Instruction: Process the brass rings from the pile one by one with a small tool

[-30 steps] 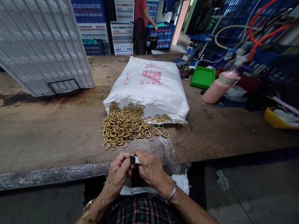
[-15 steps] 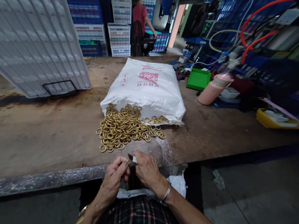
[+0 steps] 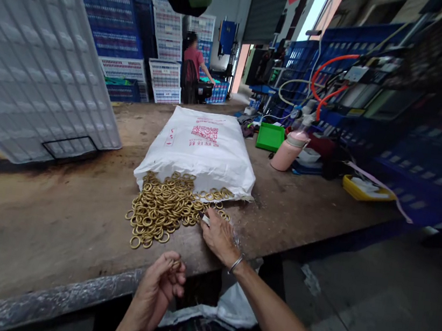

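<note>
A heap of gold-coloured rings (image 3: 162,204) spills from the mouth of a white printed sack (image 3: 202,152) onto the table. My left hand (image 3: 160,282) is in front of the heap, at the table's near edge, its thumb and forefinger pinching what looks like one ring (image 3: 176,263). My right hand (image 3: 217,235) reaches to the right side of the heap. Its fingers are closed round a small knife (image 3: 206,219) with a dark blade and pale handle; the blade tip points at the rings. Whether those fingers also touch a ring is hidden.
On the wooden table (image 3: 55,219), a white ribbed plastic panel (image 3: 48,56) leans at left. A green tray (image 3: 270,137), a pink bottle (image 3: 288,151) and a yellow tray (image 3: 366,189) stand at right. A person (image 3: 194,61) works by stacked crates (image 3: 163,74) behind.
My right hand, with the knife, has moved forward from beside my left hand to the rings. My left hand stays near the table edge, more turned up. The view has tilted upward.
</note>
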